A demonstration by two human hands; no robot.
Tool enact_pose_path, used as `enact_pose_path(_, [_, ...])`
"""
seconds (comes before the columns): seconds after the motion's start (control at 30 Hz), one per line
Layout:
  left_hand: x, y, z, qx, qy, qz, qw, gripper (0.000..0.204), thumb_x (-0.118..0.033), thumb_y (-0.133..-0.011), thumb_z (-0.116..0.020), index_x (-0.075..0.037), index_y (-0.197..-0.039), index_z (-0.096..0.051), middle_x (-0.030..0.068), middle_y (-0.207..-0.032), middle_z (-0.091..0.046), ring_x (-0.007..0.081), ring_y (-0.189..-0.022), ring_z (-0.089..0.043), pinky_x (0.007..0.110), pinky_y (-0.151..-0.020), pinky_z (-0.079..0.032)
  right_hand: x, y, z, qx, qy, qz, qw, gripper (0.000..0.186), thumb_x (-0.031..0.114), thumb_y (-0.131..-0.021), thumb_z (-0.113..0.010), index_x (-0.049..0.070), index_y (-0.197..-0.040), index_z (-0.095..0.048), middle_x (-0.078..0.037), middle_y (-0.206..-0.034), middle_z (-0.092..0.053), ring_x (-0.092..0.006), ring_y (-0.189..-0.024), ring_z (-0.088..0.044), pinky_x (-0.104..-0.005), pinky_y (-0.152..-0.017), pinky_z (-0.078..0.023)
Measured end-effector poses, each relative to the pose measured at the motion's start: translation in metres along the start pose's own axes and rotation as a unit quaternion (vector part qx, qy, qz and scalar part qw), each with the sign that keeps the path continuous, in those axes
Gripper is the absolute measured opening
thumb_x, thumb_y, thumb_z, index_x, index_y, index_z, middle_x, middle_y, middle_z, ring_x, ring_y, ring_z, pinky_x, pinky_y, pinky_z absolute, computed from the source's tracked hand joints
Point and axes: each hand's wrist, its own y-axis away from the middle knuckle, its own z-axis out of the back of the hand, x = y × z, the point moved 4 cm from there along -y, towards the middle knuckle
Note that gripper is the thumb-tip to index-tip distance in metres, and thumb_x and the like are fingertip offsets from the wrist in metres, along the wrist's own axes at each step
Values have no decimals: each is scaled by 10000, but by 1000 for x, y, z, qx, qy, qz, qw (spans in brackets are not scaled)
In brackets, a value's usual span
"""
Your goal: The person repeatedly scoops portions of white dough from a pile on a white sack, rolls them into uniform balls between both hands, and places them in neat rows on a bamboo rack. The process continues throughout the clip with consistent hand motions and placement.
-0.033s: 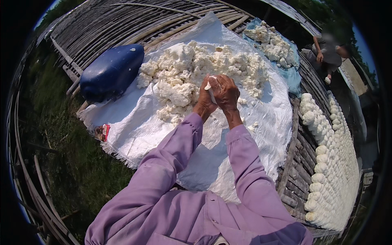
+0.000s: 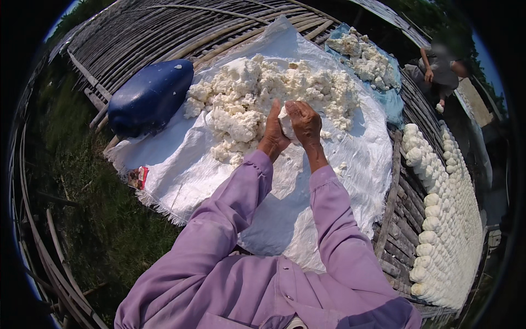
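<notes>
My left hand [image 2: 274,131] and my right hand [image 2: 306,125] press a white dough-like lump [image 2: 285,124] between them. The left hand cups its left side with the thumb side up. Curled over the right side are the fingers of my right hand, which hide part of the lump. Just beyond both hands spreads a heap of crumbly white mass [image 2: 235,118]. It rests on a white woven sheet [image 2: 181,164], and my hands are above that sheet.
A dark blue plastic container [image 2: 148,98] lies at the left. More white mass [image 2: 367,60] sits on blue sheeting at the far right. Rows of shaped white lumps [image 2: 446,236] cover the pole rack [image 2: 397,230] on the right. Another person [image 2: 438,68] is at the far right.
My right hand has shifted slightly right and turned, opening a gap from the left hand. More of the white lump shows between them.
</notes>
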Motion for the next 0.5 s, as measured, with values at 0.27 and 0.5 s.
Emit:
enact_pose_path(0.27, [33,25,18,-41,3,-4,999,873,-845,-872,-448,-128,-1354,-571,135,-1289,-636,356,-1151,-624,606,-988,-477,1,74,28,79,-28,-159,984,649,540,-1019,-533,-25,-1330,-604,-245,-1334,-619,-360,-1278,-589,-419,-1056,-472])
enact_pose_path(0.5, [69,31,-24,-5,-57,56,997,901,-839,-901,-385,-110,-1418,-504,168,-1448,-520,380,-1322,-522,660,-1063,-410,9,61,79,-140,33,86,986,353,352,-1045,-529,88,-1118,-750,-114,-1063,-735,-280,-984,-709,-362,-870,-550])
